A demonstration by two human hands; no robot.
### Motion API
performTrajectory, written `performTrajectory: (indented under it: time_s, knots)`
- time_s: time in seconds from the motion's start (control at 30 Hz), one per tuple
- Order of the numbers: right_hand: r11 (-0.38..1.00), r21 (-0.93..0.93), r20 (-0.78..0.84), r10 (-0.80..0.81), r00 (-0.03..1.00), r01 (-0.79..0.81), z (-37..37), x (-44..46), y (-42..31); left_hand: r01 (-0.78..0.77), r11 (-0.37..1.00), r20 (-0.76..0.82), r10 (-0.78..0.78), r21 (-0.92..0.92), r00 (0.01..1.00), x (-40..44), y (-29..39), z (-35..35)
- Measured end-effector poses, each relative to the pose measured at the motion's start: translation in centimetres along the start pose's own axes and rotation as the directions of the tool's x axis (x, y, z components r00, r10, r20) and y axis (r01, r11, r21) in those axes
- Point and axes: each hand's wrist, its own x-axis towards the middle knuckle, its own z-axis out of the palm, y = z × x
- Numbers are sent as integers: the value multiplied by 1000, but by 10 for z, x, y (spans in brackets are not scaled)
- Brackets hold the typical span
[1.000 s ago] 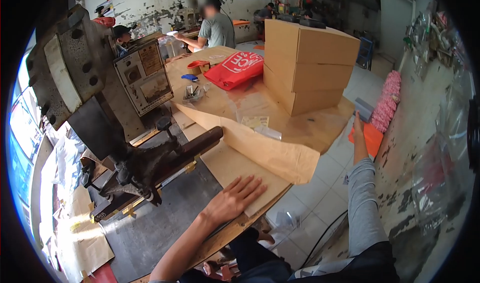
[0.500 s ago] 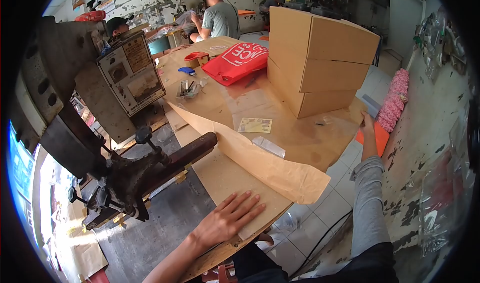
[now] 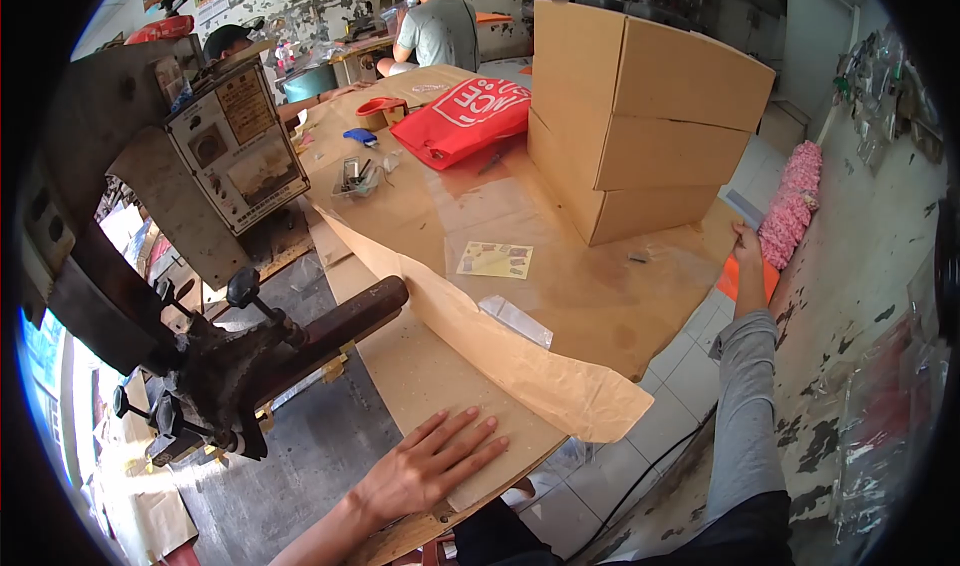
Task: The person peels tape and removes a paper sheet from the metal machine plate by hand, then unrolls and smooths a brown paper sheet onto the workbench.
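My left hand (image 3: 428, 463) lies flat, fingers spread, on a bare tan board (image 3: 390, 366) at the near table edge. At the far right, my right hand (image 3: 746, 249) is closed on the edge of a large brown paper sheet (image 3: 610, 296) covering the table. The sheet's near edge (image 3: 520, 351) curls up in a long fold beside my left hand. On the sheet stand several stacked cardboard boxes (image 3: 680, 86), a red bag (image 3: 465, 126), a yellowish printed card (image 3: 495, 260) and a small clear plastic packet (image 3: 516, 322).
A heavy machine with a dark metal arm (image 3: 350, 316) and a control box (image 3: 235, 151) stands at left. A clear tray (image 3: 357, 178), blue object (image 3: 360, 137) and red tape dispenser (image 3: 380, 112) lie farther back. A person (image 3: 437, 36) sits beyond; pink fluffy roll (image 3: 791, 201) at right.
My view has shifted slightly, so the machine and table sit lower and further left. Both hands keep their places on the board and the sheet's edge.
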Motion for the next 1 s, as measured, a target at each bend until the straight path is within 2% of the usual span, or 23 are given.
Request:
performTrajectory:
  time_s: [0.13, 0.23, 0.33, 0.43, 0.53, 0.63, 0.7, 0.77, 0.83, 0.93, 1.0]
  knots:
    - [996, -57, 59, -58, 997, 62, 7, -11, -8, 10, 1000, 9, -11, 11, 1000, 1, 0, 1]
    - [998, -53, 5, -27, 1000, 27, 17, -30, -12, 17, 1000, 19, -17, 13, 1000, 1, 0, 1]
    - [990, 38, -6, 136, 991, -136, 29, -35, -14, 13, 1000, 24, -14, 18, 1000, 1, 0, 1]
    - [980, -28, -59, 194, 979, -196, 19, -14, -13, 20, 1000, 33, -21, 21, 999, 1, 1, 1]
    - [979, -34, 64, 202, 977, -200, -1, 15, -8, 25, 1000, 29, -25, 6, 999, 2, 1, 0]
    - [984, -59, -90, 160, 983, -166, -2, 17, -4, 11, 1000, 32, -12, 7, 999, 1, 0, 1]
    - [983, -162, -237, 43, 971, -83, 17, 4, -7, 0, 1000, 36, 0, 0, 999, 0, -1, 1]
    - [992, -90, -235, 64, 970, -88, 5, 20, 4, -1, 1000, 23, 1, 1, 1000, -1, -2, 2]
    - [985, 27, -186, 170, 968, -168, -3, 26, 6, -11, 1000, 8, 11, 3, 1000, -2, -2, 4]
    - [992, 1, -145, 124, 982, -125, -20, 45, 9, -17, 999, -8, 17, 41, 1000, -4, -1, 6]
    - [993, -32, -213, 105, 971, -115, -26, 50, 11, -24, 996, -2, 24, 87, 1000, -5, 0, 6]
